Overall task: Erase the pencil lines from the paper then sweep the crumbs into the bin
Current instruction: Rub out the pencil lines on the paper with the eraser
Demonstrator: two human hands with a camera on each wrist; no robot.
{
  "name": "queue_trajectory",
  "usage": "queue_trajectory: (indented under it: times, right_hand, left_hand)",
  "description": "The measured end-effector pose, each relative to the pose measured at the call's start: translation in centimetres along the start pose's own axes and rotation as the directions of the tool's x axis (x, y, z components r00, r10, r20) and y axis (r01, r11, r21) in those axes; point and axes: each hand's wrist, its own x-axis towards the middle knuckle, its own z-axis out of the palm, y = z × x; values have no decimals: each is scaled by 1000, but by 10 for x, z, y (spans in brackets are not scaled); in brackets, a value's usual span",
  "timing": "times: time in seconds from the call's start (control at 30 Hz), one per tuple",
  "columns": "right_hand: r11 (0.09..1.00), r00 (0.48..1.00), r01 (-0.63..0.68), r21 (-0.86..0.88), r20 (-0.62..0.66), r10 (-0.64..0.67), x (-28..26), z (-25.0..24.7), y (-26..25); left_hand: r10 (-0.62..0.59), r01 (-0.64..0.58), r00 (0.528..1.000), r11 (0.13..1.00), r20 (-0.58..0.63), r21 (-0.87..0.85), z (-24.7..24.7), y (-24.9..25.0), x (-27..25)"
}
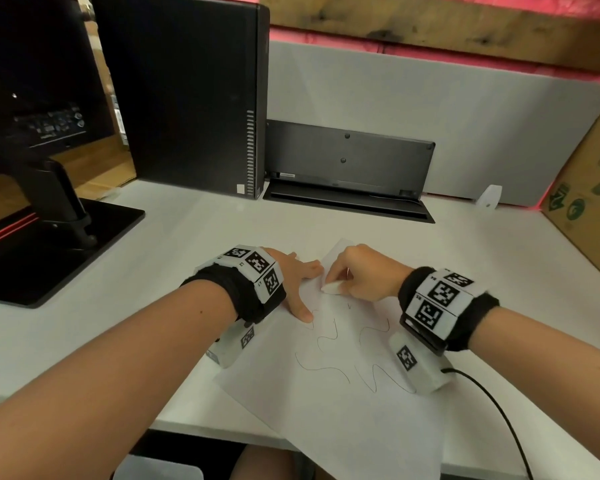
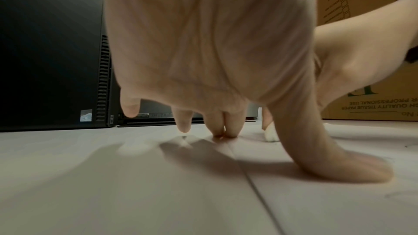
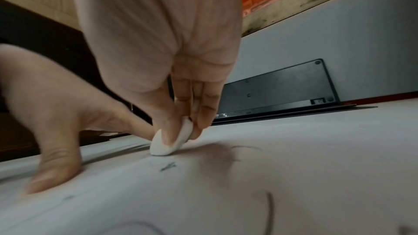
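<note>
A white sheet of paper point(image 1: 347, 403) lies askew on the desk, with wavy pencil lines point(image 1: 329, 336) across its middle. My right hand point(image 1: 364, 275) pinches a white oval eraser point(image 1: 331, 289) between thumb and fingers, its lower edge on the paper's far part. The right wrist view shows the eraser point(image 3: 169, 140) touching the sheet beside short pencil marks point(image 3: 168, 166). My left hand point(image 1: 297, 282) lies flat, fingers spread, pressing the paper's left edge; its thumb point(image 2: 343, 163) and fingertips point(image 2: 224, 131) press down. No bin is clearly in view.
A black computer tower point(image 1: 187, 95) and a leaning black keyboard point(image 1: 347, 164) stand at the desk's back. A monitor stand point(image 1: 49, 216) sits at left, a cardboard box point(image 1: 593, 188) at right. A black cable point(image 1: 499, 414) runs off the front edge.
</note>
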Motion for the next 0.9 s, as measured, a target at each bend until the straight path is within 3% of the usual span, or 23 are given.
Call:
queue_trajectory:
  times: [0.27, 0.47, 0.6, 0.8, 0.9]
  right_hand:
    - [996, 991, 57, 74, 120, -66, -30, 7, -7]
    - [999, 999, 29, -18, -21, -30, -3, -3, 1]
    - [1000, 1000, -8, -16, 21, 8, 0, 0, -1]
    - [997, 994, 53, 61, 93, -59, -28, 9, -8]
    - [997, 998, 41, 72, 40, -44, -25, 8, -4]
  left_hand:
    - [-6, 6, 1000, 1000, -1, 12, -3, 4, -5]
    - [8, -8, 1000, 1000, -15, -10, 0, 0, 0]
    - [10, -10, 1000, 1000, -13, -27, 2, -3, 5]
    - [5, -4, 1000, 1000, -18, 7, 1, -1, 2]
    - [8, -8, 1000, 1000, -20, 9, 1, -1, 1]
